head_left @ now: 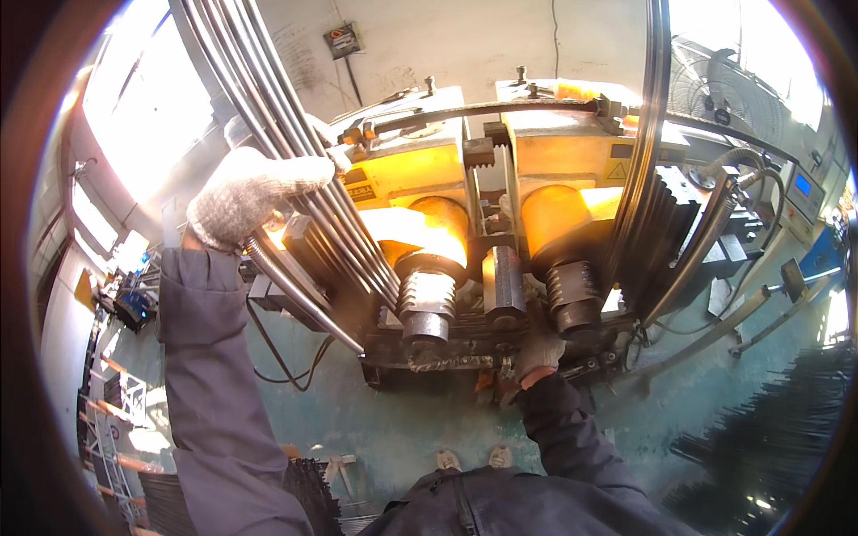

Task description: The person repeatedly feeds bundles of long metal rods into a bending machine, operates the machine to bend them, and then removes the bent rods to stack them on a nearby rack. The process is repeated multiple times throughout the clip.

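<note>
My left hand, in a pale knitted glove, is closed around a slanting bundle of long shiny metal rods. Their lower ends come down beside the left ribbed roller of a yellow and white machine. A second ribbed roller sits to the right, with a dark metal block between the two. Low under that block, my gloved right hand reaches into the machine's front; its fingers are hidden in shadow. More upright rods stand at the right roller.
A control box with a blue screen and a fan are at the right. Dark rods lie in a heap on the floor at lower right. A bent metal arm juts out from the machine's right side. Cables hang at its left.
</note>
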The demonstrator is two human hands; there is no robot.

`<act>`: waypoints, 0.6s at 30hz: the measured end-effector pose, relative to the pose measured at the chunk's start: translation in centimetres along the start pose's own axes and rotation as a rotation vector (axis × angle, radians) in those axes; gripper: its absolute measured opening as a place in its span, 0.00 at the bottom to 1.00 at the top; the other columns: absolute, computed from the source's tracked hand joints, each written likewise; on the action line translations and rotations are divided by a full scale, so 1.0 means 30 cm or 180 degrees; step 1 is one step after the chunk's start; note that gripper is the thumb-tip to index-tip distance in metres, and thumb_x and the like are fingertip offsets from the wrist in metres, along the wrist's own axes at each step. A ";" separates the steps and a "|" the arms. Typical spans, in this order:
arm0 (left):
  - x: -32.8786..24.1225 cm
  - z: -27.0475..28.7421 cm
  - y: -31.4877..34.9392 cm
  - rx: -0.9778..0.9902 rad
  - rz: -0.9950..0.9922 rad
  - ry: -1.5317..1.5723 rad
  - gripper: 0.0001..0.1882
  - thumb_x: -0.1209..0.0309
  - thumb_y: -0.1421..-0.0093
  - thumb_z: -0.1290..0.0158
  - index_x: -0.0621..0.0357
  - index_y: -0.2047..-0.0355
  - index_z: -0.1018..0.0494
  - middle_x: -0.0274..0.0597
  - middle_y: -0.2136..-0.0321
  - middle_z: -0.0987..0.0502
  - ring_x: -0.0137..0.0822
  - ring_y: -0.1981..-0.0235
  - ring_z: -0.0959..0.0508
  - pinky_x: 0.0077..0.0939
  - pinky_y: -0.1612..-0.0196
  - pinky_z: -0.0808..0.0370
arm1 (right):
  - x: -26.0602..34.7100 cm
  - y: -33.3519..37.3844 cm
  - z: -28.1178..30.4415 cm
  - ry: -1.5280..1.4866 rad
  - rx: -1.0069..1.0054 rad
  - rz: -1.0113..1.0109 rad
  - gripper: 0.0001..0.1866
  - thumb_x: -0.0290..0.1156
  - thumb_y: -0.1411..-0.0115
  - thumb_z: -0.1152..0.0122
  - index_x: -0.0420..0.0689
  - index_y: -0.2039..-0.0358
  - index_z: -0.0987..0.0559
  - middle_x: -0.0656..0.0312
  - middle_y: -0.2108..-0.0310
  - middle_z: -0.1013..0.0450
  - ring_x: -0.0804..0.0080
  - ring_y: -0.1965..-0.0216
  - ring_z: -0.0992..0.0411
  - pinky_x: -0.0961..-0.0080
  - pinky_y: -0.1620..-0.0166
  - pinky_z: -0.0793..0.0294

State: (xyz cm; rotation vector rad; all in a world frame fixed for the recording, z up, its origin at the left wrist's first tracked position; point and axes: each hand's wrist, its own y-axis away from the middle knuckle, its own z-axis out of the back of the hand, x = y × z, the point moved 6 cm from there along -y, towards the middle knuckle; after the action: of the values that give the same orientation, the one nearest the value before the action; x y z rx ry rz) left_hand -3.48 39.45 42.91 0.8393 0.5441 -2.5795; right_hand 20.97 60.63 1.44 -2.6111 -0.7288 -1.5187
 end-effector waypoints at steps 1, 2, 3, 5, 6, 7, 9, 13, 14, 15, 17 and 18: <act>-0.001 -0.002 0.003 -0.0037 0.0025 0.0176 0.16 0.69 0.30 0.34 0.60 0.45 0.15 0.36 0.53 0.12 0.27 0.53 0.15 0.27 0.48 0.16 | 0.011 0.005 -0.003 0.0095 -0.0029 0.0065 0.16 0.38 0.21 0.36 0.38 0.43 0.15 0.60 0.49 0.16 0.68 0.50 0.18 0.67 0.47 0.18; 0.002 -0.004 0.004 -0.0105 0.0109 0.0392 0.16 0.69 0.29 0.34 0.60 0.44 0.15 0.36 0.53 0.12 0.27 0.54 0.15 0.25 0.49 0.17 | 0.019 0.007 -0.006 0.0137 -0.0016 0.0128 0.17 0.38 0.20 0.36 0.38 0.43 0.14 0.60 0.48 0.17 0.69 0.49 0.19 0.67 0.45 0.19; 0.004 -0.009 0.003 -0.0076 0.0208 0.0452 0.16 0.68 0.28 0.34 0.61 0.44 0.14 0.36 0.53 0.11 0.27 0.55 0.14 0.25 0.50 0.17 | 0.022 0.006 -0.009 0.0179 -0.0004 0.0192 0.17 0.39 0.20 0.36 0.38 0.43 0.14 0.61 0.48 0.17 0.70 0.48 0.20 0.68 0.43 0.21; -0.002 -0.012 -0.001 -0.0112 0.0222 0.0445 0.16 0.64 0.25 0.33 0.61 0.43 0.14 0.38 0.58 0.09 0.27 0.60 0.11 0.23 0.58 0.14 | 0.020 -0.002 -0.014 0.0162 0.0105 0.0325 0.18 0.40 0.21 0.35 0.38 0.43 0.14 0.61 0.48 0.17 0.70 0.49 0.20 0.68 0.43 0.21; -0.006 -0.007 0.004 -0.0113 0.0239 0.0407 0.16 0.66 0.24 0.36 0.61 0.42 0.13 0.38 0.57 0.09 0.27 0.62 0.11 0.23 0.58 0.15 | 0.010 -0.008 -0.010 0.0082 0.0106 0.0298 0.18 0.39 0.21 0.35 0.39 0.43 0.13 0.60 0.48 0.17 0.70 0.49 0.19 0.68 0.43 0.20; -0.024 -0.014 -0.008 -0.0027 -0.0006 0.0368 0.16 0.70 0.23 0.39 0.59 0.40 0.13 0.39 0.59 0.09 0.26 0.64 0.12 0.23 0.59 0.15 | -0.001 -0.015 -0.006 0.0006 0.0110 0.0270 0.17 0.39 0.22 0.34 0.40 0.43 0.13 0.59 0.47 0.16 0.70 0.49 0.19 0.67 0.44 0.20; -0.012 0.002 0.005 -0.0020 0.0276 -0.0112 0.13 0.68 0.27 0.34 0.61 0.47 0.11 0.37 0.59 0.11 0.26 0.59 0.13 0.23 0.56 0.16 | -0.022 -0.024 0.006 -0.0114 0.0128 0.0202 0.17 0.38 0.23 0.34 0.41 0.42 0.13 0.58 0.46 0.16 0.69 0.49 0.18 0.66 0.44 0.19; -0.111 -0.008 0.116 0.0222 -0.1304 -0.0832 0.14 0.72 0.25 0.37 0.56 0.42 0.11 0.46 0.53 0.09 0.32 0.65 0.10 0.24 0.63 0.13 | -0.035 0.025 0.054 -0.0296 0.0181 0.0143 0.17 0.36 0.23 0.33 0.40 0.41 0.15 0.56 0.47 0.15 0.68 0.50 0.17 0.65 0.44 0.17; -0.129 0.001 0.166 -0.0166 -0.1503 -0.0684 0.14 0.74 0.28 0.36 0.57 0.44 0.12 0.46 0.52 0.10 0.36 0.57 0.09 0.29 0.53 0.12 | -0.033 0.055 0.069 -0.0356 0.0220 0.0131 0.17 0.36 0.23 0.32 0.40 0.40 0.15 0.56 0.47 0.15 0.68 0.50 0.17 0.65 0.44 0.16; -0.129 0.000 0.216 -0.0378 -0.1388 -0.0131 0.13 0.76 0.30 0.35 0.58 0.46 0.12 0.45 0.50 0.10 0.40 0.49 0.09 0.34 0.43 0.11 | -0.025 0.091 0.085 -0.0162 0.0243 0.0225 0.17 0.36 0.23 0.32 0.39 0.40 0.15 0.56 0.47 0.15 0.68 0.50 0.17 0.65 0.44 0.15; -0.226 -0.032 0.412 -0.1154 -0.2784 -0.2354 0.11 0.74 0.28 0.34 0.59 0.47 0.13 0.40 0.53 0.11 0.34 0.53 0.10 0.31 0.47 0.11 | -0.029 0.178 0.129 -0.0476 0.0331 0.0003 0.18 0.35 0.23 0.32 0.39 0.39 0.16 0.55 0.47 0.15 0.68 0.50 0.16 0.65 0.44 0.14; -0.200 -0.032 0.492 -0.1032 -0.1939 -0.1288 0.11 0.74 0.28 0.33 0.60 0.47 0.14 0.40 0.54 0.11 0.35 0.54 0.10 0.31 0.47 0.11 | -0.025 0.226 0.155 -0.0487 0.0374 -0.0051 0.18 0.34 0.23 0.31 0.39 0.39 0.16 0.55 0.47 0.15 0.67 0.50 0.16 0.64 0.44 0.14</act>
State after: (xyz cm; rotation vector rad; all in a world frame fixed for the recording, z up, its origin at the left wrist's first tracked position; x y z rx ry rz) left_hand 8.22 28.63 42.31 0.0232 1.1868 -2.9409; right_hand 27.22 55.52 -0.26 -2.6605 -0.8253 -1.2483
